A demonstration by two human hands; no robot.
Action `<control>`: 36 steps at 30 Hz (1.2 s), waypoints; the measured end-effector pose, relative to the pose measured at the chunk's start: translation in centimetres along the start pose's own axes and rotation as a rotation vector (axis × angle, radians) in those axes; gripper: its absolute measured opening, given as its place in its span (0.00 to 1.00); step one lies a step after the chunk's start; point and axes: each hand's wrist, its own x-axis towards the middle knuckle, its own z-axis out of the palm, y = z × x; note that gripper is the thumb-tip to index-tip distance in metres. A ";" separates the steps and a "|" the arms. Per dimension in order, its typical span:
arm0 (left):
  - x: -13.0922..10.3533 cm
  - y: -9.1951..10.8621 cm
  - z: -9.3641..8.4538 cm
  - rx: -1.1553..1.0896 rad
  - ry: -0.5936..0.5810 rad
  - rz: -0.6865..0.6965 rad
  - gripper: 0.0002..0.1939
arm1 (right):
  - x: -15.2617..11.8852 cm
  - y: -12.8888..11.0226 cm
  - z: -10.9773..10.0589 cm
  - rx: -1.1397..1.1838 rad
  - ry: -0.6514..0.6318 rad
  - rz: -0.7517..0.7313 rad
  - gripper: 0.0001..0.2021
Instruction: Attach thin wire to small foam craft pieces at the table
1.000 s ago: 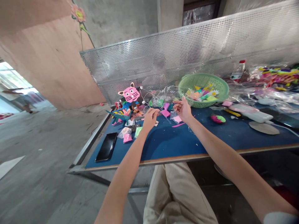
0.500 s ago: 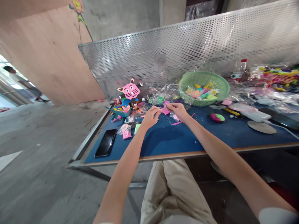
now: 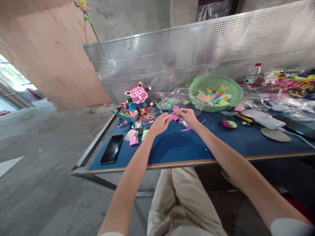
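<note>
Over the blue table, my left hand has its fingers closed at the tips, near a thin, pale strand too fine to make out well. Just to its right, my right hand is pinched on something small that I cannot make out. Pink clay lies between the two hands, partly covered by clear wrap. A thin pink strip lies below my right hand. Left of my left hand are a green packet and a pink packet.
A black phone lies at the table's left edge. Clay figures with a pink cat face stand behind it. A green basket of clay pieces, a bottle and a pink-green lump are on the right.
My left hand has shifted slightly right, closer to my right hand. The person walking at the far left is out of view. The camera view has moved a little.
</note>
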 end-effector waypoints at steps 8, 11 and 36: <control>-0.4 -0.5 -0.3 -0.006 0.309 -0.099 0.13 | 0.3 0.2 0.0 0.020 0.072 -0.026 0.13; -0.3 -0.9 -0.1 0.069 0.340 -0.112 0.13 | 0.3 0.1 0.1 0.039 0.061 -0.006 0.15; -0.2 -1.1 0.1 0.340 0.389 -0.176 0.15 | -0.4 -1.0 0.6 0.130 -0.112 0.145 0.29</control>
